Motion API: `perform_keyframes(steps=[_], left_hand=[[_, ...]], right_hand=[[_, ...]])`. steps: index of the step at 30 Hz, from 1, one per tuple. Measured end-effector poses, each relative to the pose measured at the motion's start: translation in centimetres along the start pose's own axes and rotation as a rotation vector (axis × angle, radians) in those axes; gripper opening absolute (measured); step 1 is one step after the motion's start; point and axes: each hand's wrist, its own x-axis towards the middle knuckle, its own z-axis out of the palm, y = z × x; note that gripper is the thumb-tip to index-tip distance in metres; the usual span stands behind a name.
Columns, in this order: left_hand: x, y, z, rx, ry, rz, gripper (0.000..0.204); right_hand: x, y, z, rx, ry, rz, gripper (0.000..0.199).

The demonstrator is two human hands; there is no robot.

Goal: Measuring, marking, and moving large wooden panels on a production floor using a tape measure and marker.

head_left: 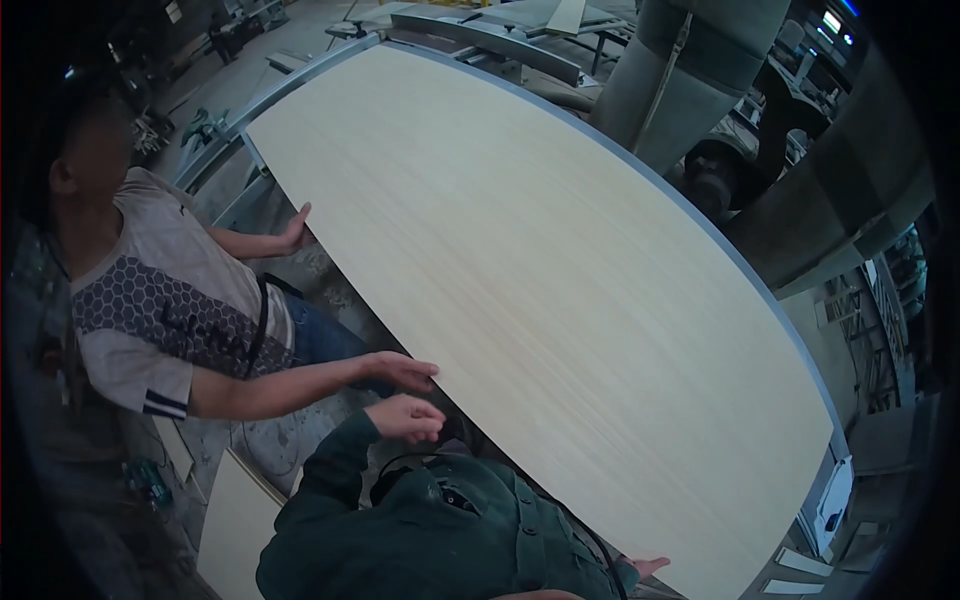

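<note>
A large light wood panel (560,270) lies flat on a grey metal machine table (470,35) and fills most of the view. My left hand (405,418), in a green sleeve, hovers with loosely curled fingers just short of the panel's near edge and holds nothing. My right hand (648,566) is at the panel's lower edge with its fingers on the board, mostly hidden behind my jacket. A co-worker in a patterned T-shirt (170,300) stands to my left, with one hand (296,230) and the other hand (402,370) on the same edge.
Big grey dust-extraction ducts (690,70) run along the far right side. A smaller pale board (235,520) leans by my left on the dusty concrete floor (300,440). A metal frame rail (215,150) sticks out beside the co-worker.
</note>
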Motion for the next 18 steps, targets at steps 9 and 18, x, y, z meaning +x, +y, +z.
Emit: perform_keyframes(steps=[9,18], left_hand=[[5.6,0.2,-13.7,-0.188,1.678,0.345,0.088],[5.3,-0.6,-18.0,-1.066,0.819,0.522,0.074]], right_hand=[[1.9,-7.9,-6.4,-0.219,-0.072,-0.128,0.087],[4.9,-17.1,-8.1,-0.361,-0.024,-0.112,0.084]])
